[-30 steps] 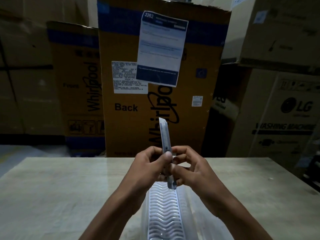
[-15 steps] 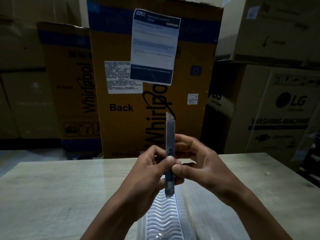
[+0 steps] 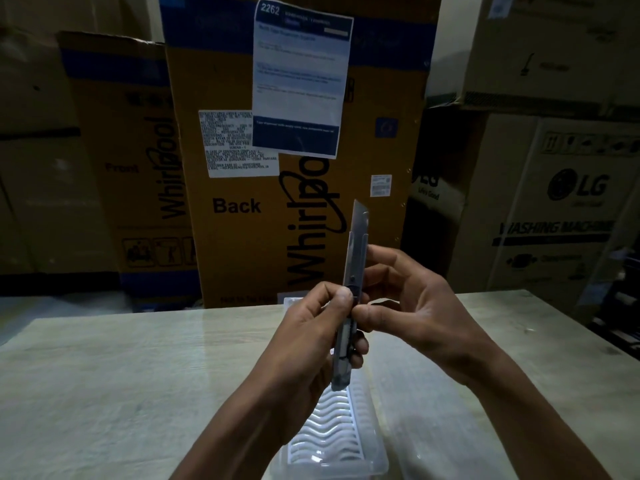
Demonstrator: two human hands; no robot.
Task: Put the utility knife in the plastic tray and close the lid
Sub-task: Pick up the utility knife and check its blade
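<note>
I hold a grey utility knife [image 3: 354,258] upright above the table, its angled blade tip out at the top. My left hand [image 3: 313,327] grips the lower handle, thumb on the slider. My right hand [image 3: 408,306] pinches the knife's middle from the right with thumb and fingers. Below the hands lies a clear plastic tray [image 3: 375,455] with a white wavy-ribbed insert [image 3: 329,431]. The tray's far end [image 3: 289,301] shows beyond my left hand; my hands hide most of it. I cannot make out the lid.
The tray rests on a pale wooden table [image 3: 121,375]. Behind the table stand tall cardboard boxes: a Whirlpool box [image 3: 242,220] with a paper label [image 3: 301,77], and LG washing machine boxes [image 3: 554,209] at the right.
The knife has tilted slightly and the blade tip now shows further out of the handle. My right fingers have spread more open around it. The view shifted a little.
</note>
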